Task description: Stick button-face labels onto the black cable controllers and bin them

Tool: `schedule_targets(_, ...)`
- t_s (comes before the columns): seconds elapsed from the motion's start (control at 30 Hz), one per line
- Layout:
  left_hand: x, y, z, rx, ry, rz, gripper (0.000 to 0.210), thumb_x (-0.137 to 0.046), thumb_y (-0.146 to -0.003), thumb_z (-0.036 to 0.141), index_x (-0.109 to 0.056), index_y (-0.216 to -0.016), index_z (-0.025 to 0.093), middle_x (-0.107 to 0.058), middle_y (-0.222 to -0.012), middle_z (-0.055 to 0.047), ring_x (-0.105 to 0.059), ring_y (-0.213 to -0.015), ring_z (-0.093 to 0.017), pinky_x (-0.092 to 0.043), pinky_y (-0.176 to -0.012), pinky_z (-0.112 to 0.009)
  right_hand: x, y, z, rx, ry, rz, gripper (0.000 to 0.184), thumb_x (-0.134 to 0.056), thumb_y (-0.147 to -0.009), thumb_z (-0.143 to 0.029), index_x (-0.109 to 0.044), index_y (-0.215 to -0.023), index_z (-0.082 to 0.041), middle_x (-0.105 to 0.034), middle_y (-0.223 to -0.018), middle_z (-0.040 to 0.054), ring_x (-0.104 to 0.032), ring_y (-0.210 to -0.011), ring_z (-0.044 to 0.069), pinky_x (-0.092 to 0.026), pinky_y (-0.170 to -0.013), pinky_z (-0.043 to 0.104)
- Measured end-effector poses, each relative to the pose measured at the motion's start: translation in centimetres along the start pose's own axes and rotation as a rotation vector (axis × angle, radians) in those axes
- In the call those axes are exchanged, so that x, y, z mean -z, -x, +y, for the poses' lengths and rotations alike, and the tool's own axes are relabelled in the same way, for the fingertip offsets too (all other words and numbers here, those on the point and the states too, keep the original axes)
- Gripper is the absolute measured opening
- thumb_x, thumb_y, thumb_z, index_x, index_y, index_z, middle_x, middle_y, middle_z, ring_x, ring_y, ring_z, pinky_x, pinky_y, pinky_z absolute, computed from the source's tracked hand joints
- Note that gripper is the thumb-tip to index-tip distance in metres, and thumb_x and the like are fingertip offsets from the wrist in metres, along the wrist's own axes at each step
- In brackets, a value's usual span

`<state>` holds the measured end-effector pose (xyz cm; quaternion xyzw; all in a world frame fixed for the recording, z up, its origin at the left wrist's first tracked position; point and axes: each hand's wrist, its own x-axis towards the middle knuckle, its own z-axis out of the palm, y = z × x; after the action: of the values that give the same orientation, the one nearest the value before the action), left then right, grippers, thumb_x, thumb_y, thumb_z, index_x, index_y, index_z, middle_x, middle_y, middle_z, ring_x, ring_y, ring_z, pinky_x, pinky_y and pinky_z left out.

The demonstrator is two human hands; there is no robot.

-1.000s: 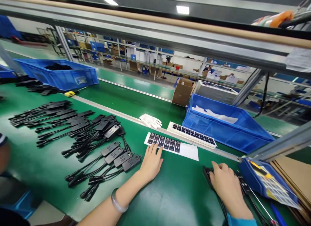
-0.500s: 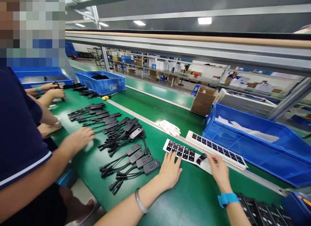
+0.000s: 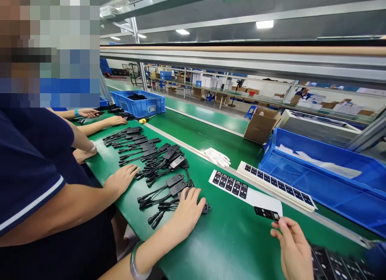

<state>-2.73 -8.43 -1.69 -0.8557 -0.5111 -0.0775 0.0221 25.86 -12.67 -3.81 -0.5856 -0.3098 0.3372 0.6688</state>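
Sticker (image 3: 267, 213) off sheet (image 3: 265, 199), pinched in my right hand (image 3: 294, 243); left hand (image 3: 189, 212) over black box (image 3: 206, 208), grip I can't tell. Five stickers (image 3: 230, 184) left; stickered boxes (image 3: 338, 267) at right.

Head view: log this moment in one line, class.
left hand: over black box; right hand: holding label; sheet: on table
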Motion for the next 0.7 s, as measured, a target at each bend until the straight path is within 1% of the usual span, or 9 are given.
schedule_targets(0.1,1.5,-0.8,2.0,-0.013,0.294,-0.064,0.035,-0.052,-0.086,0.019,-0.047,-0.121,0.019,-0.057,-0.103,-0.010,-0.058,-0.094,-0.025,-0.045,-0.086,-0.044,-0.3,1.0,-0.4,0.016,-0.126,-0.083,0.032,-0.072,-0.070,-0.047,-0.059,-0.083,-0.022,-0.052,-0.090,0.0001,-0.055,-0.078,0.015,-0.050,-0.058,0.023)
schedule_targets(0.2,2.3,-2.9,4.6,-0.004,0.821,-0.100,0.046,-0.064,-0.079,0.035,-0.045,-0.120,0.023,-0.058,-0.100,-0.006,-0.059,-0.078,-0.019,-0.049,-0.070,-0.033,-0.3,1.5,-1.2,0.034,-0.191,-0.134,0.023,-0.067,-0.077,-0.043,-0.059,-0.085,-0.023,-0.051,-0.086,0.0007,-0.054,-0.076,0.016,-0.049,-0.054,0.025)
schedule_targets(0.27,1.6,-4.4,6.3,0.066,1.219,-0.238,0.047,-0.068,-0.074,0.040,-0.048,-0.111,0.020,-0.058,-0.082,-0.002,-0.056,-0.063,-0.015,-0.047,-0.056,-0.028,-0.2,1.6,-1.5,0.042,-0.202,-0.154,0.019,-0.064,-0.080,-0.041,-0.059,-0.085,-0.024,-0.050,-0.083,0.0009,-0.052,-0.075,0.016,-0.049,-0.053,0.025)
schedule_targets(0.33,0.0,-5.4,8.0,0.198,1.578,-0.421,0.046,-0.071,-0.070,0.040,-0.047,-0.102,0.016,-0.052,-0.068,0.003,-0.051,-0.052,-0.010,-0.043,-0.048,-0.023,-0.1,1.6,-1.7,0.054,-0.194,-0.168,0.017,-0.062,-0.082,-0.040,-0.058,-0.085,-0.024,-0.050,-0.082,0.0011,-0.051,-0.075,0.016,-0.049,-0.052,0.025)
schedule_targets(0.37,-0.9,-5.7,8.7,0.270,1.730,-0.478,0.046,-0.072,-0.069,0.039,-0.047,-0.098,0.015,-0.050,-0.066,0.004,-0.050,-0.052,-0.009,-0.044,-0.050,-0.022,0.0,1.6,-1.7,0.063,-0.185,-0.170,0.017,-0.062,-0.083,-0.040,-0.058,-0.084,-0.024,-0.049,-0.083,0.0011,-0.051,-0.076,0.016,-0.049,-0.052,0.025)
schedule_targets(0.43,-2.3,-5.7,9.9,0.383,1.951,-0.506,0.049,-0.076,-0.065,0.036,-0.045,-0.097,0.015,-0.054,-0.072,0.002,-0.055,-0.058,-0.008,-0.047,-0.060,-0.023,0.0,1.7,-1.8,0.083,-0.150,-0.162,0.016,-0.061,-0.083,-0.040,-0.058,-0.083,-0.024,-0.048,-0.086,0.0012,-0.051,-0.076,0.016,-0.049,-0.053,0.025)
schedule_targets(0.47,-2.8,-5.6,10.2,0.416,2.008,-0.507,0.050,-0.077,-0.064,0.034,-0.044,-0.098,0.016,-0.056,-0.077,0.001,-0.057,-0.061,-0.008,-0.048,-0.064,-0.024,0.1,1.7,-1.9,0.093,-0.131,-0.156,0.017,-0.061,-0.083,-0.040,-0.058,-0.082,-0.024,-0.048,-0.087,0.0012,-0.051,-0.076,0.016,-0.049,-0.053,0.025)
schedule_targets(0.53,-3.2,-5.0,10.5,0.417,2.023,-0.522,0.049,-0.076,-0.065,0.031,-0.044,-0.100,0.016,-0.060,-0.082,-0.002,-0.059,-0.064,-0.009,-0.049,-0.066,-0.026,0.2,1.8,-2.0,0.106,-0.103,-0.154,0.017,-0.060,-0.084,-0.040,-0.057,-0.081,-0.023,-0.048,-0.088,0.0009,-0.052,-0.074,0.015,-0.049,-0.053,0.025)
schedule_targets(0.7,-2.3,-4.2,10.1,0.342,1.985,-0.560,0.043,-0.069,-0.067,0.017,-0.042,-0.101,0.018,-0.064,-0.090,-0.004,-0.062,-0.065,-0.011,-0.050,-0.066,-0.028,0.5,1.9,-2.1,0.060,-0.057,-0.194,0.015,-0.060,-0.085,-0.038,-0.055,-0.086,-0.024,-0.049,-0.084,-0.0012,-0.053,-0.064,0.011,-0.047,-0.055,0.025)
